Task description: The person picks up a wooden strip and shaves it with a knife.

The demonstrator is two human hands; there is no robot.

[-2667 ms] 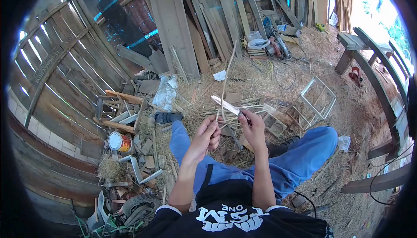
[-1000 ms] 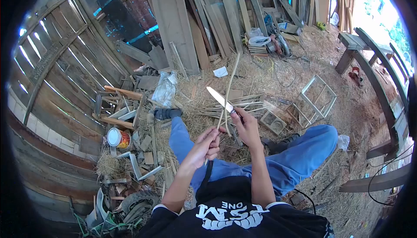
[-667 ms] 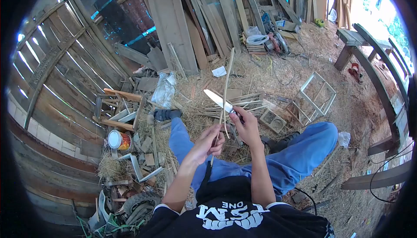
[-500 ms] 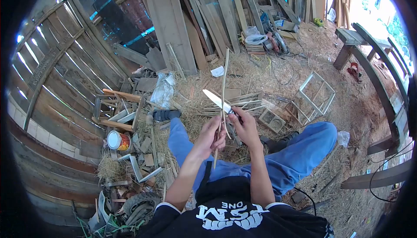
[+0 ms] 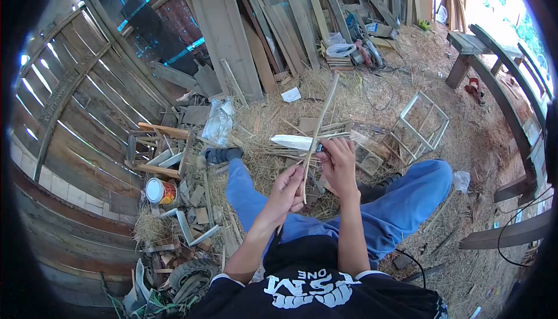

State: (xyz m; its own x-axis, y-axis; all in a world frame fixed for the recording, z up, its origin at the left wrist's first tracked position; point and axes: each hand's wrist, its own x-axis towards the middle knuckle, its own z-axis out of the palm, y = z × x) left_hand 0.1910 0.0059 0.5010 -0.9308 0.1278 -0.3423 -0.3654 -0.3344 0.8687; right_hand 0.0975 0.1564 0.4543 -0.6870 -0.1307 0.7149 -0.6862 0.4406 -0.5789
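A knife with a bright, wide blade [image 5: 292,141] is held by its handle in my right hand [image 5: 339,162], the tip pointing left. My left hand [image 5: 285,194] is closed on a long thin wooden strip [image 5: 325,107], which slants up and to the right past the knife. The blade meets the strip close to my right fingers. A shorter split end of the strip hangs down beside my left fingers. Under the hands, a pile of thin sticks [image 5: 334,128] lies on the straw-covered ground between my feet.
An upturned wooden stool [image 5: 158,170] and a paint bucket [image 5: 155,190] are at the left. A pale wooden frame [image 5: 428,138] lies to the right, before a long bench [image 5: 504,101]. Boards [image 5: 224,34] lean on the back wall, near a power saw [image 5: 372,54].
The strip has swung from nearly upright to slanting right. The blade has turned flatter, and my right hand has moved slightly right with its fingers curled over the handle.
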